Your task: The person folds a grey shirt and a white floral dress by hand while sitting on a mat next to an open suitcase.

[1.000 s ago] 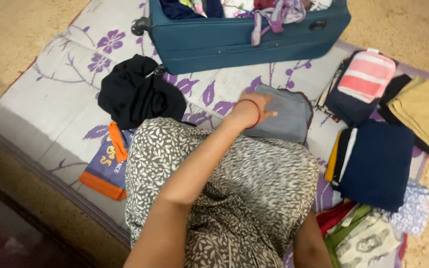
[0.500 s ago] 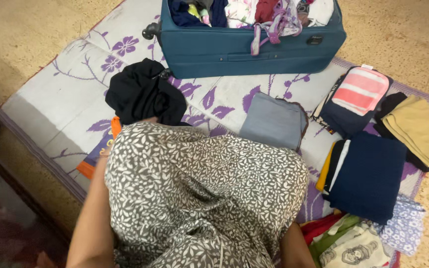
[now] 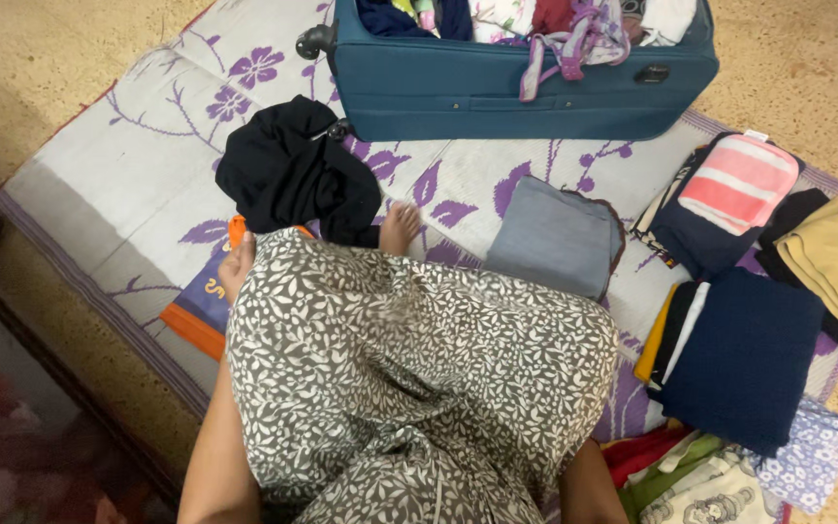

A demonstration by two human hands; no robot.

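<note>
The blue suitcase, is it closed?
No, the blue suitcase lies open on the flowered mat, with mixed clothes showing inside and spilling over its edge.

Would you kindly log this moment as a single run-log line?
left hand at purple-orange cloth | right hand hidden | black clothes heap beside it | suitcase open

Patterned garment (image 3: 409, 378) hides most of left hand (image 3: 236, 264); right hand unseen.
</note>
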